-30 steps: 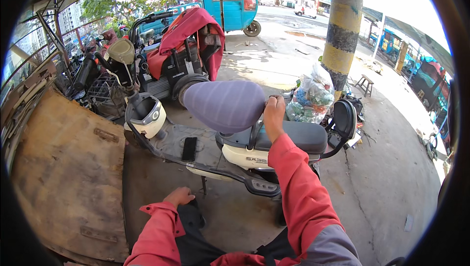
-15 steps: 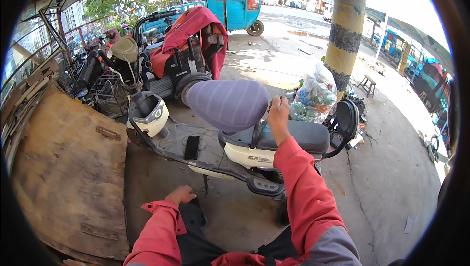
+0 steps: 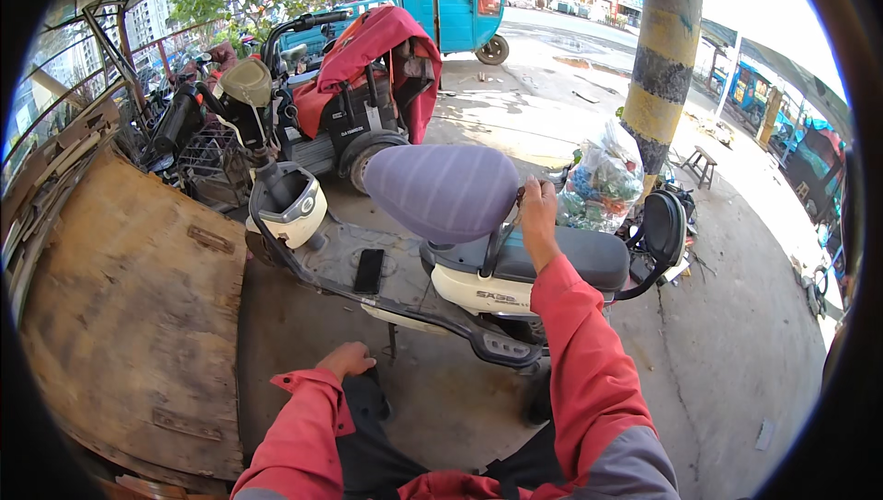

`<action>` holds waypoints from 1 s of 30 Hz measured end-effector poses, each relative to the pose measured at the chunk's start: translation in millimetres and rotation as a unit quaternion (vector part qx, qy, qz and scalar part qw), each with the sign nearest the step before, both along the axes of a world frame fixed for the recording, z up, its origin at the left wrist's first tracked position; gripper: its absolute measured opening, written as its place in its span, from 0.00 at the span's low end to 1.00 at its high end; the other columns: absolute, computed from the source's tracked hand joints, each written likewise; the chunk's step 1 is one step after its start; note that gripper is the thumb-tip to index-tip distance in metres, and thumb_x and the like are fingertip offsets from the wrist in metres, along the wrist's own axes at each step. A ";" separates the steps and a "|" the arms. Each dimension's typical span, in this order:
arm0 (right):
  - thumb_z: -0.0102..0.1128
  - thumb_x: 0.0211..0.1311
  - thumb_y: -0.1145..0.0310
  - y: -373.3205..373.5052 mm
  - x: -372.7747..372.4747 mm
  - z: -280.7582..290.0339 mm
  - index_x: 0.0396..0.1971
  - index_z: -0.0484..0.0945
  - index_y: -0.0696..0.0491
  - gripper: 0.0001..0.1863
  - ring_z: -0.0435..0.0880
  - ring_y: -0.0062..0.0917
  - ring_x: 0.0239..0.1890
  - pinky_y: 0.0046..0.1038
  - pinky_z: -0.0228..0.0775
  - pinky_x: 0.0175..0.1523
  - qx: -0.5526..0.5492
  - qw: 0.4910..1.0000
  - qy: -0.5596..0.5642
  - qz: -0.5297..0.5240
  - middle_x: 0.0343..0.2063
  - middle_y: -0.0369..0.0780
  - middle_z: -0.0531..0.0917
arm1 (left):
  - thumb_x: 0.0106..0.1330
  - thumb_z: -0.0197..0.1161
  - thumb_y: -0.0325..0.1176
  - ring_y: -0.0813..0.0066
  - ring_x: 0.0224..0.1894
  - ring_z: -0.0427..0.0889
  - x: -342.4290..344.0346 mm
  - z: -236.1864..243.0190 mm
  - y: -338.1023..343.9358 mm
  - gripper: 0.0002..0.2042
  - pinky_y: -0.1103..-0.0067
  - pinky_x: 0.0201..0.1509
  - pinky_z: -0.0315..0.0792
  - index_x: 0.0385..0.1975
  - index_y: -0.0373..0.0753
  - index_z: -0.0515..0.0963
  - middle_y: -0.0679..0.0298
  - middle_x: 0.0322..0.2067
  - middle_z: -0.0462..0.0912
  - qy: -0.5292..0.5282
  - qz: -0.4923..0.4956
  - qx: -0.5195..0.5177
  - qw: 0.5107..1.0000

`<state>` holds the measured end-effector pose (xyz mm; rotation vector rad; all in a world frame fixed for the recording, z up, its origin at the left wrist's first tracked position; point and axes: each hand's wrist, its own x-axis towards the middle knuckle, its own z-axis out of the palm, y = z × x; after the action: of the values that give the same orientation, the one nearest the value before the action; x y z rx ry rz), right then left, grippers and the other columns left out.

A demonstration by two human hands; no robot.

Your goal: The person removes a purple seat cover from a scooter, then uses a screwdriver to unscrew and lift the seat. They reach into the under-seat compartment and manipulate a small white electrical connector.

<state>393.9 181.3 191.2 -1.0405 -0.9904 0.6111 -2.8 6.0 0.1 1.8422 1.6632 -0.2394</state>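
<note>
A cream and grey electric scooter (image 3: 464, 290) stands crosswise in front of me. Its front saddle (image 3: 441, 189) wears a lavender striped cover and sits above the frame, ahead of the long dark rear seat (image 3: 585, 256). My right hand (image 3: 538, 208) is closed at the saddle's back edge, fingers pinching a small dark part there that I cannot make out fully. My left hand (image 3: 346, 361) lies loosely over my left knee, fingers a little bent and partly hidden, holding nothing. On the scooter's footboard lies a black phone (image 3: 369, 272).
Left of me leans a worn wooden board (image 3: 129, 307). Beyond the scooter stand a vehicle under a red cover (image 3: 409, 35) and a blue three-wheeler (image 3: 451, 3). A clear bag of mixed items (image 3: 602, 183) sits by a striped pillar (image 3: 660, 68); a small stool (image 3: 701, 165) is farther right.
The whole view has shifted slightly, so the scene sits a little farther right. My right hand stays on the saddle's back edge and my left on the knee.
</note>
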 end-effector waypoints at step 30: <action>0.44 0.64 0.68 -1.6 16.5 10.5 0.31 0.74 0.58 0.10 0.70 0.23 0.21 0.29 0.65 0.28 -0.036 0.973 0.127 0.188 0.23 0.37 0.73 | 0.66 0.64 0.47 0.46 0.50 0.84 -0.3 11.5 -4.0 0.18 0.61 0.56 0.76 0.41 0.37 0.87 0.48 0.43 0.87 0.005 0.010 -0.005 1.000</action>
<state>410.3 179.7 201.7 -0.8145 -0.9484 1.0723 -3.1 2.0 11.6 1.8185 1.6833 -0.2481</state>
